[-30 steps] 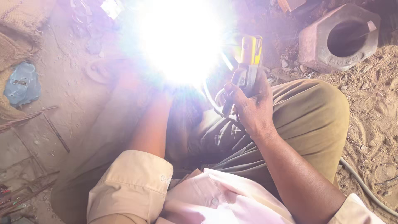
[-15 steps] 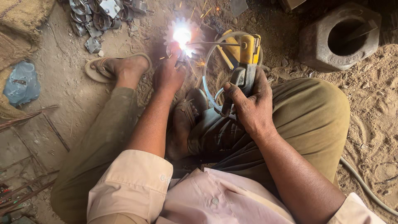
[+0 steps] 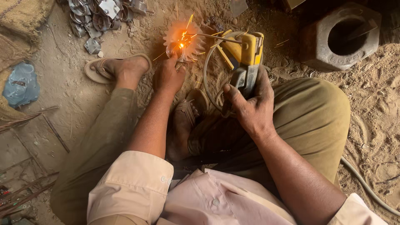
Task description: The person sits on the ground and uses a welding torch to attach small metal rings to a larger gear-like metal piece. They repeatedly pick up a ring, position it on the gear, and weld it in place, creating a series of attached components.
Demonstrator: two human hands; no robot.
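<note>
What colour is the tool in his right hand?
The tool is yellow with a grey grip, seen in the head view.

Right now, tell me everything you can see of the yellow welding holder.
The yellow welding holder is a clamp-type tool with a yellow upper body and a worn grey grip. The right hand grasps that grip, holding it upright above the sandy ground. A thin electrode rod juts from its head leftward to the glowing, sparking point on a toothed metal disc, which the left hand touches. A cable loops beside it.
</note>
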